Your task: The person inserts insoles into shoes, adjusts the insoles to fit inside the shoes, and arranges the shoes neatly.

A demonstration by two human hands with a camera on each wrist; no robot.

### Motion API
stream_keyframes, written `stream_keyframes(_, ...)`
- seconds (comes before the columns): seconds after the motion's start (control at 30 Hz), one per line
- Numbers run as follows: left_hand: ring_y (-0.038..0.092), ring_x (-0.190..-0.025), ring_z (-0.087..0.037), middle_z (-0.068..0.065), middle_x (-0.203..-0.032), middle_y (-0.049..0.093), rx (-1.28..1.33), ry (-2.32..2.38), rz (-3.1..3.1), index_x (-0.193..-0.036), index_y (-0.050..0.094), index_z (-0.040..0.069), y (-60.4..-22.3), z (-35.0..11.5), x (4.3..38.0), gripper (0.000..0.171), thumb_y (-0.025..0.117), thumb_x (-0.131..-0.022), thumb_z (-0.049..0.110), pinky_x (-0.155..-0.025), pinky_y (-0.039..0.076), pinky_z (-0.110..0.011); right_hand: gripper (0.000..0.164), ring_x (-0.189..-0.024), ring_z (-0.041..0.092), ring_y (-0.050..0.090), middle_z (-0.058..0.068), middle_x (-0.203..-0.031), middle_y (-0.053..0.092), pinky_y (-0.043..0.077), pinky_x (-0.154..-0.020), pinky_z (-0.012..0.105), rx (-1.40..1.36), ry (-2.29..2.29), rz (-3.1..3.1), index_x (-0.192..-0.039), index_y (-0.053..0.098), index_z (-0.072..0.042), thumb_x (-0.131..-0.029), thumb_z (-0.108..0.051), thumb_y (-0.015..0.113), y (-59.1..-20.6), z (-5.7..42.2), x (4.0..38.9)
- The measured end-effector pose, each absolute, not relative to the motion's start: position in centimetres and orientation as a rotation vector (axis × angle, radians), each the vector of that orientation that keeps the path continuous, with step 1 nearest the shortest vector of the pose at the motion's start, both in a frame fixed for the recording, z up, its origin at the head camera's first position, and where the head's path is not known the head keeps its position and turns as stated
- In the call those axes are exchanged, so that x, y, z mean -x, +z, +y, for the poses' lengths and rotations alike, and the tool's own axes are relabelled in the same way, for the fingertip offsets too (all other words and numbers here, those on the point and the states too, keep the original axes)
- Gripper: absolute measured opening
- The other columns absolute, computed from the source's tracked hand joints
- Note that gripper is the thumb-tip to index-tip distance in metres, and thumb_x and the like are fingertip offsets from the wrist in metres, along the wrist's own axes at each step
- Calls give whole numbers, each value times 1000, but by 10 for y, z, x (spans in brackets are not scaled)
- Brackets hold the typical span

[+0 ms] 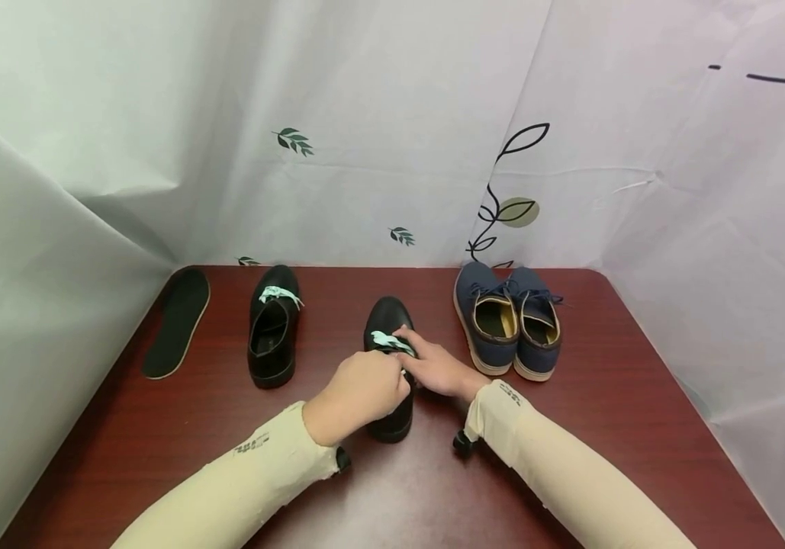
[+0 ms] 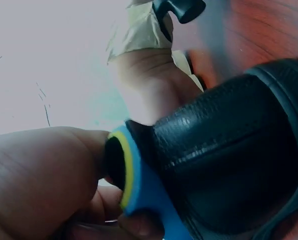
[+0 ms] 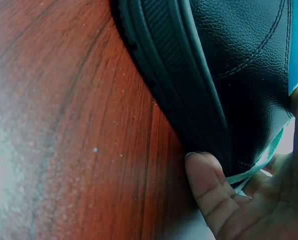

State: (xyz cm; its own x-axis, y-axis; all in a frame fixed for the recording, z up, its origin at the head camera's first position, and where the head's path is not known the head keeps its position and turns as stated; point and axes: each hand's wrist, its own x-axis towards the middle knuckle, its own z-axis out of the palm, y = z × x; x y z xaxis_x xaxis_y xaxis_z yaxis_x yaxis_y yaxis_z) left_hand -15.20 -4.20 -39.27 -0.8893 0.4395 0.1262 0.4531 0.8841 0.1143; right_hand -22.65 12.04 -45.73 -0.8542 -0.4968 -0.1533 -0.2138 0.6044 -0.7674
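Observation:
A black leather lace-up shoe with pale mint laces stands mid-table, toe away from me. My left hand is over its opening and pinches an insole with a blue underside, yellow edge and black top. Part of that insole is inside the shoe, and its blue side also shows in the right wrist view. From the right, my right hand holds the shoe near the laces, one fingertip down beside the sole. The front end of the insole is hidden within the shoe.
Another black shoe with mint laces stands to the left. Beyond it, at the table's left edge, lies a dark insole. A pair of navy shoes sits at the right. White patterned curtains surround the table.

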Motion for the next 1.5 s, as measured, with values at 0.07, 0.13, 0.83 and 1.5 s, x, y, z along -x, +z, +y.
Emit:
stream_keyframes(0.07,52,-46,-18,-3,-53,58,717,-238,-2964,-59,58,13,-392,-41,155,30,61,-89,17,-40,48,-34,47,-60,18,62,9,-97,66,52,-66,34,572,-1117,2484,-149,39,-32,-105,-43,47,-457,121,227)
stream_keyframes(0.13,50,-46,-16,-1,-51,56,713,-256,-2977,-52,52,15,-392,-40,158,38,61,-89,17,-41,48,-34,46,-60,18,61,9,-92,66,51,-66,34,576,-1123,2489,-149,40,-32,-105,-43,46,-457,121,228)
stream_keyframes(0.83,64,-63,-23,-6,-69,69,759,-328,-3056,-72,60,13,-398,-47,162,19,58,-90,19,-63,60,-47,48,-59,18,59,8,-80,65,50,-63,33,539,-1124,2481,-150,38,-26,-104,-36,46,-461,119,226)
stream_keyframes(1.5,58,-45,-24,-6,-52,61,693,-249,-2745,-60,59,9,-395,-46,134,25,66,-83,15,-40,54,-41,46,-62,24,65,17,-123,66,54,-65,35,525,-1150,2459,-145,41,-28,-103,-44,51,-459,119,229)
